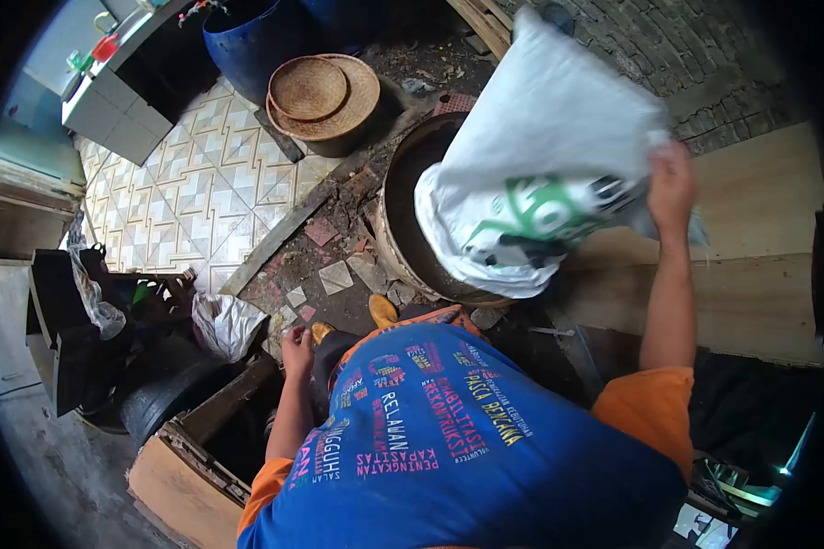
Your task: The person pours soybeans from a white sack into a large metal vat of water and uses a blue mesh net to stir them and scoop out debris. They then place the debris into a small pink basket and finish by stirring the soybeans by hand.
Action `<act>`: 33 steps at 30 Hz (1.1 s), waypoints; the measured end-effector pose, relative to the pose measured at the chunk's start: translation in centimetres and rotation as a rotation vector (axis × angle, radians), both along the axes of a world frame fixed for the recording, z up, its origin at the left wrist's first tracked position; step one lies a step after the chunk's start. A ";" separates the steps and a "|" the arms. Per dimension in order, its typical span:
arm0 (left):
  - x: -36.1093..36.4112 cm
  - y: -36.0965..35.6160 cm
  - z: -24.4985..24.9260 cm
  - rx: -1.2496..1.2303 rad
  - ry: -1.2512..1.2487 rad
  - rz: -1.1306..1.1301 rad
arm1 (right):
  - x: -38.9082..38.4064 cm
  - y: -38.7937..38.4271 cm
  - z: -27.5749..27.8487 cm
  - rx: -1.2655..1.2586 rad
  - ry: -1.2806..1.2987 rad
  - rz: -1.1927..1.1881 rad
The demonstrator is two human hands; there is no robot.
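A large white woven sack [558,119] with green and black print hangs over a wide round tub [398,215], covering part of its opening. My right hand [671,183] is closed on the sack's right edge, and the sack is slightly blurred. What lies inside the tub is too dark to make out. Away from the sack, my left hand [297,349] hangs low at my left side, its fingers loosely curled, with nothing visible in it.
Woven trays [362,91] rest on a container beyond the tub, near a blue barrel [247,46]. Broken tiles [335,277] litter the ground before my feet. A crumpled white bag [229,322] and a wooden box [188,485] are at my left; boards [751,238] stand at my right.
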State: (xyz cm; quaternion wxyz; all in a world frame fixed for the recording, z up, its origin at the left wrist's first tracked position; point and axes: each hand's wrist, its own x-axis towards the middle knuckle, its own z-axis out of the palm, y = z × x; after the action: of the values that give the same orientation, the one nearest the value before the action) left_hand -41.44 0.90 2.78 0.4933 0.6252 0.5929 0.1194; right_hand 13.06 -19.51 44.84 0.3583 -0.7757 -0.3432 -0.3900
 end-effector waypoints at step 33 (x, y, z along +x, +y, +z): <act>31.4 2.6 28.7 0.666 -0.910 -0.694 | -7.6 -1.5 8.2 0.028 -0.186 -0.065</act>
State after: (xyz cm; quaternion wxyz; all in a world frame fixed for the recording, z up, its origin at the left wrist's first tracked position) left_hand -10.03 3.48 31.44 0.4848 0.7862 0.0209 0.3826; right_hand 5.45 -21.01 53.02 0.3230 -0.7416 -0.3442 -0.4767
